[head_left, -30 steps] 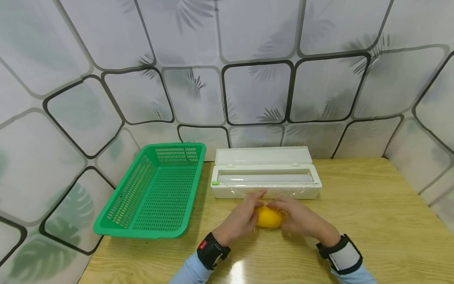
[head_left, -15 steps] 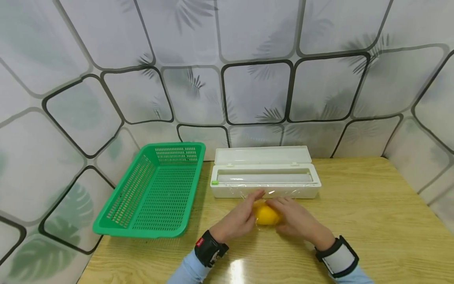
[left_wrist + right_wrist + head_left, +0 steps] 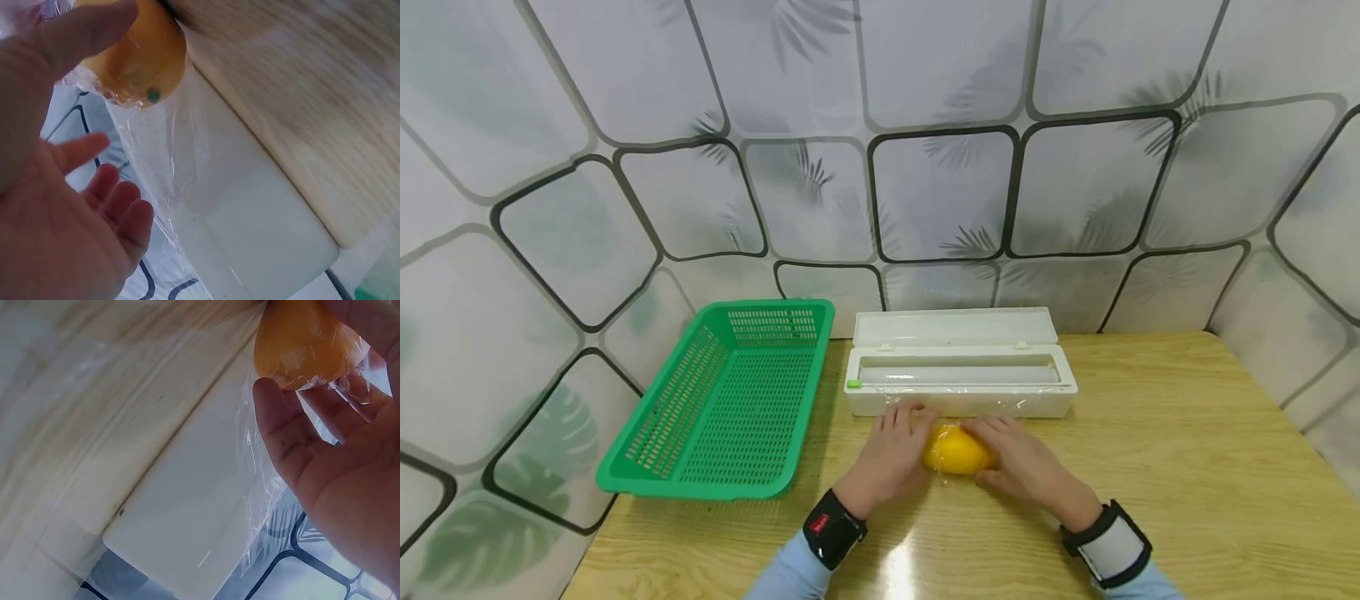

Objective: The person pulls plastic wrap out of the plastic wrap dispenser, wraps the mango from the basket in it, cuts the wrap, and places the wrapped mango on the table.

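Observation:
A yellow-orange fruit [image 3: 958, 451] with a small green stem spot, seen in the left wrist view, is covered by clear cling film [image 3: 265, 469]. The film stretches from it to a white cling film dispenser [image 3: 962, 405] behind. My right hand [image 3: 1026, 467] holds the fruit from the right, thumb and fingers around its wrapped side. My left hand [image 3: 891, 454] is at the left of the fruit, its fingers loosely bent and spread toward the dispenser. In the left wrist view, its thumb [image 3: 81, 34] overlaps the fruit [image 3: 147, 59].
The dispenser's lid [image 3: 955, 328] stands raised at the back, with a film roll [image 3: 958, 375] inside and a green slider [image 3: 854, 384] at its left end. A green plastic basket [image 3: 700, 490] sits to the left on the wooden table [image 3: 1187, 467]. Patterned wall covering [image 3: 940, 196] rises behind.
My left hand has shifted left and its fingers have spread off the fruit's top. The fruit and my right hand have moved slightly left.

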The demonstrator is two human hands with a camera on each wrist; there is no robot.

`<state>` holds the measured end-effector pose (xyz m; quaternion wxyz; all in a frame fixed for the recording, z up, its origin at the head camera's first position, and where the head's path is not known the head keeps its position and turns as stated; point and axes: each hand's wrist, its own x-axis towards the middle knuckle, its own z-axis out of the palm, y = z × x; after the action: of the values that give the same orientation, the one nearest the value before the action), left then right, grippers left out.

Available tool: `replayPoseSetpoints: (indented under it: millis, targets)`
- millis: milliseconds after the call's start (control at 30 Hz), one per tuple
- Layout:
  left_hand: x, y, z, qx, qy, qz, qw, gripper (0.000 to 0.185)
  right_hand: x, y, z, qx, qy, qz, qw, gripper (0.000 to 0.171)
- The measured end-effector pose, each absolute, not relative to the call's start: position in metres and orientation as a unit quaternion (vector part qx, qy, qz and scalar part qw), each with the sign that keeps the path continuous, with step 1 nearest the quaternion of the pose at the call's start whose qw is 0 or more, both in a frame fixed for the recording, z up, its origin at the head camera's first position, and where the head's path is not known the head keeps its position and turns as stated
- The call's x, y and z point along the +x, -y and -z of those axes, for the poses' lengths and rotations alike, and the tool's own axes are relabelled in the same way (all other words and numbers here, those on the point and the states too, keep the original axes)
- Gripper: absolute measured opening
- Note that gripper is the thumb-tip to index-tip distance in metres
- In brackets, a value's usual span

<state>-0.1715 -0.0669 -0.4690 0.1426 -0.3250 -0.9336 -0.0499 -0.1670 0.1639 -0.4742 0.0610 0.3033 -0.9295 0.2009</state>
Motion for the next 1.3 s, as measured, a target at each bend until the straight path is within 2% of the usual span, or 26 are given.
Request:
replayPoseSetpoints:
  millis: [100, 333, 700, 1067, 1300]
  targets:
    - [-0.173, 0.066, 0.471, -0.327, 0.929, 0.057, 0.165, 0.081, -0.167, -0.165, 0.474, 0.308, 0.927, -0.207, 0.057, 0.066]
    - [-0.175, 0.068, 0.470, -0.369, 0.919, 0.092, 0.101, 0.075, -0.169, -0.170, 0.475, 0.314, 0.917, -0.242, 0.037, 0.065]
    - [-0.180, 0.065, 0.474, -0.364, 0.917, 0.142, 0.079, 0.057, -0.183, -0.177, 0.475, 0.317, 0.884, -0.341, -0.048, 0.062]
    - [-0.186, 0.065, 0.473, -0.350, 0.925, 0.133, 0.063, 0.059, -0.190, -0.177, 0.472, 0.310, 0.884, -0.345, -0.060, 0.062]
    - [-0.191, 0.067, 0.474, -0.359, 0.919, 0.152, 0.060, 0.056, -0.195, -0.177, 0.473, 0.303, 0.873, -0.373, -0.088, 0.061]
